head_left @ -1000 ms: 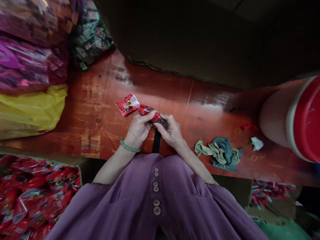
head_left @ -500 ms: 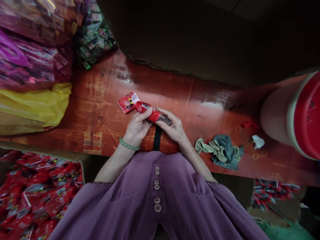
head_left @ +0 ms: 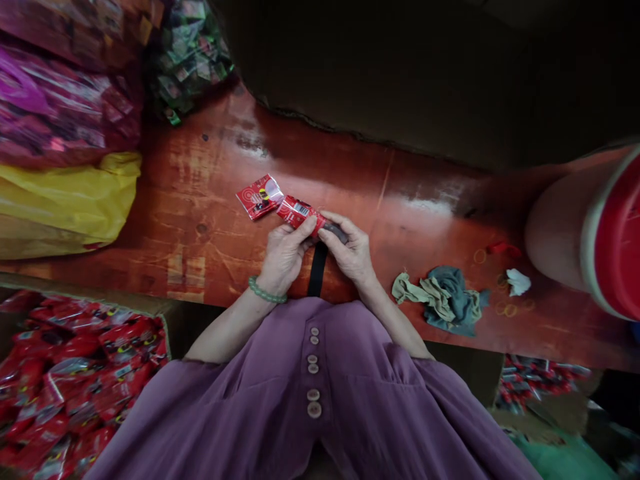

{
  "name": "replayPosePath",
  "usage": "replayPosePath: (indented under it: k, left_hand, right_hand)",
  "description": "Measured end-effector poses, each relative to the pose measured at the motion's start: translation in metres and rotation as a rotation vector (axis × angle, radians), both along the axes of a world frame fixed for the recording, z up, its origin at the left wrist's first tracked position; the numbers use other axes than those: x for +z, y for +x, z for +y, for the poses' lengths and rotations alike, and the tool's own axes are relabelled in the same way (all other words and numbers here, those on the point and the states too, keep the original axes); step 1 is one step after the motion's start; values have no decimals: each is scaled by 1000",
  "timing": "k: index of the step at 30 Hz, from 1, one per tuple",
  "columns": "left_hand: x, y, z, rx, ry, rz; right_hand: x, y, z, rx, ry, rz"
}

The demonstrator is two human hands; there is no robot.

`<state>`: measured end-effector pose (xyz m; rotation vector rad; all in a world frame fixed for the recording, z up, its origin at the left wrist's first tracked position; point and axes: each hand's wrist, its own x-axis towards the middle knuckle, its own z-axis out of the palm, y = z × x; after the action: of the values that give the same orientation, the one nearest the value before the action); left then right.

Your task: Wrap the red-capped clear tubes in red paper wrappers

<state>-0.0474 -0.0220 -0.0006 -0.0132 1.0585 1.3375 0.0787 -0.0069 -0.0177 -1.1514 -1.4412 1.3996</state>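
Pinching a red packet between our left hand and right hand just above the counter, we judge it light, crinkly and slippery (best gripped at the sealed ends, not the soft middle).
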Motion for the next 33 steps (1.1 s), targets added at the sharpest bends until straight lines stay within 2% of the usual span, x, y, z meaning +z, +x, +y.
replayPosePath:
  k: [4,9,12,15,18,22,28,33]
  left_hand:
    - [0,11,2,37,22,-41]
    - [0,13,8,-15,33,-33]
    - [-2,9,9,-48,96,-22]
    - [-6,3,8,-97,163,9]
    - [-8,0,7,-118,167,52]
    - [-5,5,5,-59,116,138]
    - [2,3,0,-145,126,228]
    - [4,-5,3,9,199,225]
  right_hand:
    - [-9,-13,-8,-135,-28,33]
    - [-19,-23,-8,-172,-59,78]
    - [-17,-22,-3,-119,-54,87]
    - [-10,-15,0,39,-98,106]
    - [-2,-3,1,179,-160,50]
    - [1,6,-4,192,-197,-2]
    - [-5,7,-7,209,-261,176]
    - [1,5,-6,241,-195,115]
